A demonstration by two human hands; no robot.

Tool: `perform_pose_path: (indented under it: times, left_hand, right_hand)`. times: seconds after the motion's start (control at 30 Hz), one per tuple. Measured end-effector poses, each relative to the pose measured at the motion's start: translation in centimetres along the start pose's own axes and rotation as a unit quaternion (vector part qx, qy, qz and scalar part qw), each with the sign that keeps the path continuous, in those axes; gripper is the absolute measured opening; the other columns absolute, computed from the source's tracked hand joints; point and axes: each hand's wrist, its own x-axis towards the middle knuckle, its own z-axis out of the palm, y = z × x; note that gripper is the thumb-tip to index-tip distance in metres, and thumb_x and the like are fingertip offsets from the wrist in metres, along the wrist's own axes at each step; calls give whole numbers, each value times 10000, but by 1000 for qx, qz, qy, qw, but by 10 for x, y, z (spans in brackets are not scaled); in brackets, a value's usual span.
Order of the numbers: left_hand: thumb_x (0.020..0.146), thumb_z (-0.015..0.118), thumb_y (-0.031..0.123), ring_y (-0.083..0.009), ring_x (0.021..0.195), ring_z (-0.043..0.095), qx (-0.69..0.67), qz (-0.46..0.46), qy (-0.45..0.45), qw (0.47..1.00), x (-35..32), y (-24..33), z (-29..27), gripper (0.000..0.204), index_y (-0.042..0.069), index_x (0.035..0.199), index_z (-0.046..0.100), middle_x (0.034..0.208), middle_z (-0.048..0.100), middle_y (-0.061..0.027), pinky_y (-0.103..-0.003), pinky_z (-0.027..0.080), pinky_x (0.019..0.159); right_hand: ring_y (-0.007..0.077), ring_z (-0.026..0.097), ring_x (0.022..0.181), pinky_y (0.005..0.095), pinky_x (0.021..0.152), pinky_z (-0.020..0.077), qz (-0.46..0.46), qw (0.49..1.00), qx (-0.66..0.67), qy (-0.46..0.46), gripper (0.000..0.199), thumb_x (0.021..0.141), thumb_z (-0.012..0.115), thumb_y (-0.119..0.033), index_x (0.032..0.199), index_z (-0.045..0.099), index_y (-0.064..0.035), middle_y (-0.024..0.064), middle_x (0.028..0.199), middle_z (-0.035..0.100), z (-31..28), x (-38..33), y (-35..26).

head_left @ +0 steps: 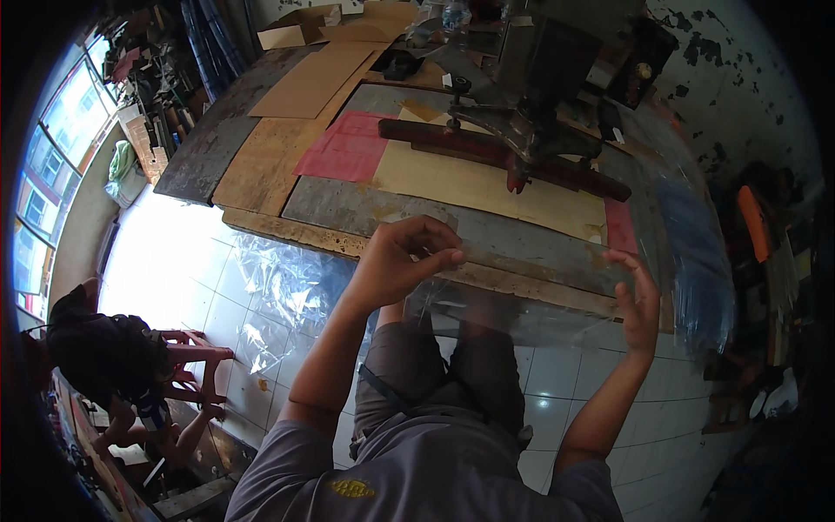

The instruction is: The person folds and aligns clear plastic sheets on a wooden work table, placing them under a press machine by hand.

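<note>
Stretching between both hands, a clear plastic sheet (pixel 531 300) hangs in front of the counter (pixel 487 239) edge, above the person's lap. The left hand (pixel 404 261) pinches its upper edge with fingers curled closed, while the right hand (pixel 639 300) seems to press it with fingers nearly straight, though glare blurs that grip.

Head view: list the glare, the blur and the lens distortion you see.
Head view: daylight from the windows blows the floor tiles out to white; the right hand is motion-blurred, the left hand sharper; the clear plastic sheet between them shows only by faint sheen; the workbench edges bow toward the dark fisheye rim.
</note>
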Motion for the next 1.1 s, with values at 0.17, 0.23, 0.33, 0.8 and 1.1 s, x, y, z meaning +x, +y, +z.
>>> perform_pose_path:
  times: [0.17, 0.23, 0.33, 0.8, 1.1]
  left_hand:
    - [856, 839, 68, -92, 876, 707, 55, 43, -5, 998, -12, 28, 26, 203, 12, 998, 705, 952, 755, -43, -246, 551, 738]
    - [850, 849, 80, -81, 874, 697, 49, 34, -34, 998, -16, 33, 34, 205, 24, 990, 709, 948, 751, -30, -237, 538, 723]
    - [847, 858, 97, -71, 869, 682, 43, 35, -39, 998, -21, 37, 40, 240, 18, 1016, 706, 978, 748, -34, -230, 532, 726]
    - [1039, 650, 214, -101, 956, 682, -2, -22, -130, 991, -36, 52, 46, 291, -25, 1203, 683, 1018, 753, -78, -267, 545, 832]
    - [1048, 633, 214, -89, 892, 670, 40, -29, -105, 993, -41, 49, 54, 279, -24, 1170, 711, 996, 749, -71, -264, 540, 800]
  right_hand:
    - [327, 628, 1211, 456, 1061, 454, -129, 956, -229, -134, 776, 854, 736, -625, 1319, 632, -13, 164, 1246, 679, 61, -3, -65]
    - [314, 680, 1101, 436, 976, 507, -141, 950, -235, -147, 583, 883, 764, -501, 1202, 696, -18, 155, 1144, 715, 86, -7, -68]
    - [281, 725, 930, 390, 839, 558, -41, 959, -199, -198, 311, 932, 759, -302, 1072, 736, -25, 135, 985, 741, 91, -12, -53]
    - [145, 723, 804, 283, 694, 563, 57, 971, -46, -229, 163, 936, 742, -97, 1069, 750, -4, 96, 903, 761, 81, -17, -80]
    - [141, 726, 808, 284, 688, 562, 57, 968, -68, -234, 157, 939, 729, -72, 1079, 751, -3, 94, 895, 768, 74, -22, -86]
